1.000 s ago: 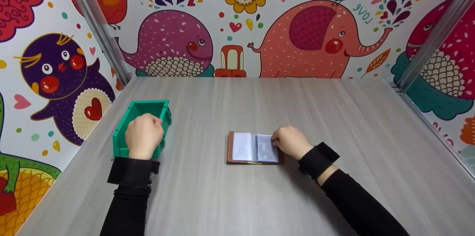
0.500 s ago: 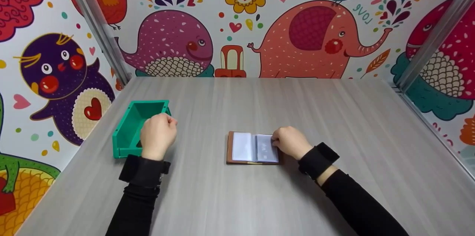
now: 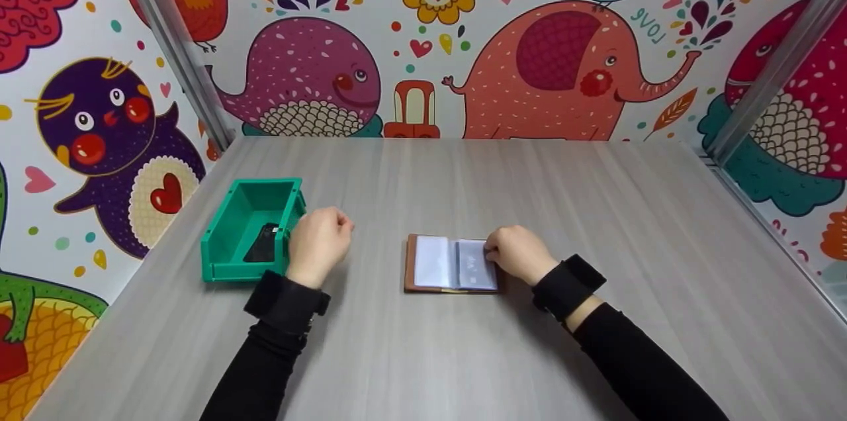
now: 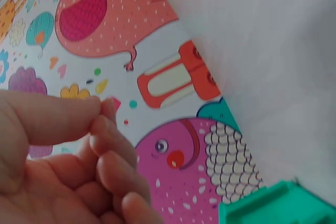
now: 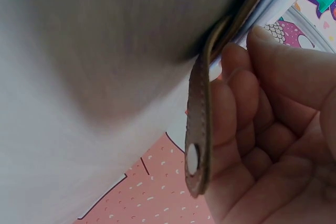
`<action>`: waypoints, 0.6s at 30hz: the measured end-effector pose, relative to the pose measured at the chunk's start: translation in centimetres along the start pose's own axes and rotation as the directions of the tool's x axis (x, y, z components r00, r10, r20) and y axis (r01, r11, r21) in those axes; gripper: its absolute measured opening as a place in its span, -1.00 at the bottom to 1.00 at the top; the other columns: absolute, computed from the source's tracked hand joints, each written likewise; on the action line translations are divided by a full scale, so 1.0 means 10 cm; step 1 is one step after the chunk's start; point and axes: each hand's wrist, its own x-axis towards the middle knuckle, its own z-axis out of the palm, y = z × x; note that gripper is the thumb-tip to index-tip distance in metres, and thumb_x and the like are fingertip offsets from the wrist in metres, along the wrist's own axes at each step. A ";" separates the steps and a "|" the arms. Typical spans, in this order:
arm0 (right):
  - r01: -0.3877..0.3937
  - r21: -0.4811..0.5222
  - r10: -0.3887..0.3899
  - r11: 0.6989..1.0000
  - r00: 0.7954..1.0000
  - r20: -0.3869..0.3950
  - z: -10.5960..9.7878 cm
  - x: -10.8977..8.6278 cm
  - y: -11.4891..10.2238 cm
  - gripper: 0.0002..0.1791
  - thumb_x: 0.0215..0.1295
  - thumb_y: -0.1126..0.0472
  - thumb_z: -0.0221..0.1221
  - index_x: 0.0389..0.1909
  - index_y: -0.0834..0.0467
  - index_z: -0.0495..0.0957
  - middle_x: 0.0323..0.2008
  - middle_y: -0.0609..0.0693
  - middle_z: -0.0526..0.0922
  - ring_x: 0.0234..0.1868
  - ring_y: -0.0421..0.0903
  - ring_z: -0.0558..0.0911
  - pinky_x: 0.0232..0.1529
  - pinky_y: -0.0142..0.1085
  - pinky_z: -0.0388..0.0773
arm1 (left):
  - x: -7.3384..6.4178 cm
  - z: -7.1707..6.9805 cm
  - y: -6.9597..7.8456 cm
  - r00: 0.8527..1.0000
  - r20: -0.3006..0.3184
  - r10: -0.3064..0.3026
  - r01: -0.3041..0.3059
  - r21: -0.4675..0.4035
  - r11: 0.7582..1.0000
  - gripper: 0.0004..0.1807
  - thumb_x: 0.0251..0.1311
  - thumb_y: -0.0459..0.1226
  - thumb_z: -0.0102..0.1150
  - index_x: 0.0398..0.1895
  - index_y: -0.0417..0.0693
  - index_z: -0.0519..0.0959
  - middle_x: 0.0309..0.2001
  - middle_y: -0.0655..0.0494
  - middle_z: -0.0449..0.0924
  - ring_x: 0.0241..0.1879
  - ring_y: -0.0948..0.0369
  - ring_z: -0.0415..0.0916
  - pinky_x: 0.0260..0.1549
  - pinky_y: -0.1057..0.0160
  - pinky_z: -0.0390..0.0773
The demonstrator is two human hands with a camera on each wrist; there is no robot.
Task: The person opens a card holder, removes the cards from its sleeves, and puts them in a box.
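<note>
An open brown card holder (image 3: 410, 265) with clear plastic sleeves lies in the middle of the table. My right hand (image 3: 519, 252) pinches its right edge, thumb on the sleeves and fingers curled beneath, as the right wrist view shows. A brown strap (image 5: 198, 114) with a metal snap hangs beside these fingers. My left hand (image 3: 321, 242) is over the table just right of a green bin (image 3: 218, 271). Its fingers are curled and the thumb meets the index fingertip; nothing shows between them in the left wrist view. A flat black object (image 3: 262, 245) lies in the bin.
The grey wood-grain table (image 3: 423, 355) is bounded by printed cartoon panels at the back and on both sides. Metal posts (image 3: 175, 44) stand at its back corners. Bare tabletop shows between the bin and the card holder.
My left hand has moved right, from over the green bin to beside it, bringing the black object in the bin into sight. The right hand and the card holder have stayed in place.
</note>
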 end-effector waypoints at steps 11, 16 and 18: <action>-0.007 -0.007 0.007 1.000 1.000 0.003 0.00 0.00 0.00 -0.93 0.06 0.42 0.39 -0.41 0.26 0.73 -0.38 0.10 0.72 -0.34 0.06 0.69 -0.27 -0.05 0.59 | -0.05 0.25 0.22 0.991 0.111 0.068 -0.061 -0.064 0.996 -0.89 0.23 -0.36 0.23 -0.43 -0.21 0.66 -0.44 -0.01 0.65 -0.48 0.10 0.56 -0.41 0.08 0.55; -0.005 -0.003 0.005 1.000 1.000 0.003 0.00 0.00 -0.01 -0.93 0.06 0.42 0.39 -0.40 0.26 0.73 -0.39 0.10 0.72 -0.35 0.07 0.68 -0.27 -0.04 0.59 | -0.08 0.34 0.29 0.984 0.154 0.093 -0.083 -0.070 0.994 -0.87 0.20 -0.35 0.28 -0.49 -0.17 0.64 -0.49 0.05 0.61 -0.51 0.15 0.52 -0.44 0.12 0.52; -0.012 -0.003 0.012 1.000 1.000 0.007 0.00 0.00 -0.01 -0.93 0.07 0.41 0.39 -0.40 0.26 0.73 -0.39 0.10 0.72 -0.34 0.07 0.68 -0.27 -0.04 0.59 | -0.09 0.37 0.32 0.981 0.163 0.107 -0.097 -0.068 0.993 -0.86 0.19 -0.35 0.29 -0.51 -0.15 0.63 -0.51 0.07 0.61 -0.53 0.15 0.51 -0.45 0.12 0.51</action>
